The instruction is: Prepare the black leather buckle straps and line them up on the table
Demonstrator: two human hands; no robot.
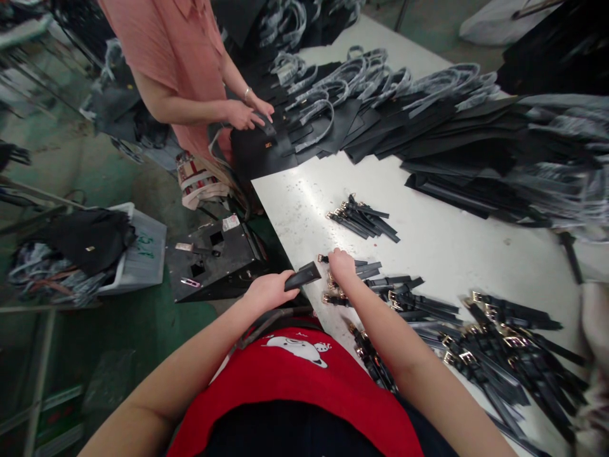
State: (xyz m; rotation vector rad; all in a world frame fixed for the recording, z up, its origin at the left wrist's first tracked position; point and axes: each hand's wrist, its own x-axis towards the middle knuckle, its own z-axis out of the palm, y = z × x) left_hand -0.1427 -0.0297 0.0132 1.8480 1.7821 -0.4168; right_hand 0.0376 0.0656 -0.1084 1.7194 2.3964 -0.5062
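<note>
Two bare hands of ours were at the near edge of the bench (304,190). Our left hand (267,292) held a black strip (304,275) at that edge, its fingers clamped around one end; that end was lost inside the grip, while the other stuck out toward our right hand (341,265). The right hand was over a buckled strap (324,259) on the bench. We saw the buckle on one side, but the fingertips were turned under and out of sight, so we could not tell whether they had closed on it.

Beyond lay a small pile of straps (366,219), crossed too closely for us to count. Our right forearm covered part of the nearer straps, and a larger heap (533,368) spread to the right, its dark pieces running together.

Farther back, black panels (442,136) overlapped beside wrapped handles (359,68), their lower layers hidden. Across the corner we saw a co-worker's hands (245,115) on a dark panel (252,149); the top edge cut off that person's head. At left stood a grey crate (147,257), its contents partly hidden by a black piece (95,228).
</note>
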